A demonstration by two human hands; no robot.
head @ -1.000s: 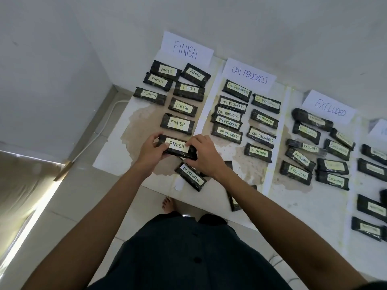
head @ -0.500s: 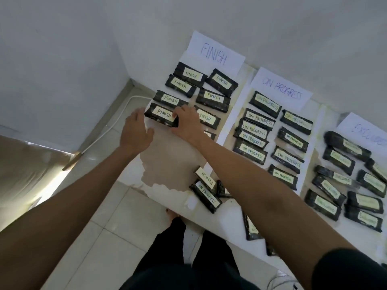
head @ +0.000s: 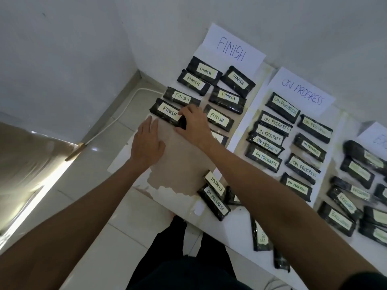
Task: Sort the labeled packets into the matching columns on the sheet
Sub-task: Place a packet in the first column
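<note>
Placing: the black wrapped packet labelled FINISH (head: 167, 111) lies in the column below the white FINISH header card (head: 231, 50), its end pinched by the right hand (head: 194, 122). The left hand (head: 146, 141) rests flat and open (on the white paper sheet (head: 241, 126)). Next, likely release and return to the unsorted pile (head: 215, 197), farthest from the card, where both hands held it a second ago.

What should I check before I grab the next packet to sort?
1. The front-left FINISH packet is in the FINISH column, label up: ok.
2. The right hand has let go of it: not ok, its fingers hold the packet's end.
3. The left hand is free: ok, it is open and holds nothing.
4. A next packet is ready: ok, the loose FINISH packet lies near the front edge, label readable.
5. There is room in the column: ok, the sheet is bare there.
</note>
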